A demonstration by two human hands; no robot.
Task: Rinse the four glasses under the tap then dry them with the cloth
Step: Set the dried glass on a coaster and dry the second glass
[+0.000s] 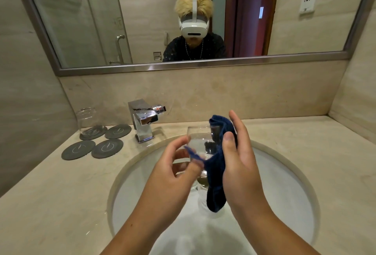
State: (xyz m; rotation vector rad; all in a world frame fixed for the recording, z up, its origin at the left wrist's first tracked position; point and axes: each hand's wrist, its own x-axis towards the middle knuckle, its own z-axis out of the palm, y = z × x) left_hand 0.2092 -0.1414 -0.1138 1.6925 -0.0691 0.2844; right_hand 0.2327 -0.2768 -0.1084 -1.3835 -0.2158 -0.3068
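The person is holding a clear glass (198, 143) above the white basin (130, 193), just in front of the tap (143, 122) and a little to its right. The left hand (173, 165) is gripping the glass from its near left side, fingers curled round the wall and thumb lifted toward the rim. The right hand (239, 157) is clamping the dark blue cloth (216, 175) against the right side of the glass, with the thumb pressing the fabric and the other fingers standing almost straight behind it. The upper end of the cloth is bunching over the rim, a dark fold is showing through the glass wall, and the lower end is hanging down over the basin. Whether that fold is lying inside the glass or behind it is not clear. A second glass (89, 120) is standing on the rear left of four round grey coasters (107, 148), which are lying on the beige stone worktop (50, 193) left of the tap. A framed mirror (142, 21) is hanging on the wall behind the worktop, reflecting the person wearing a white headset.
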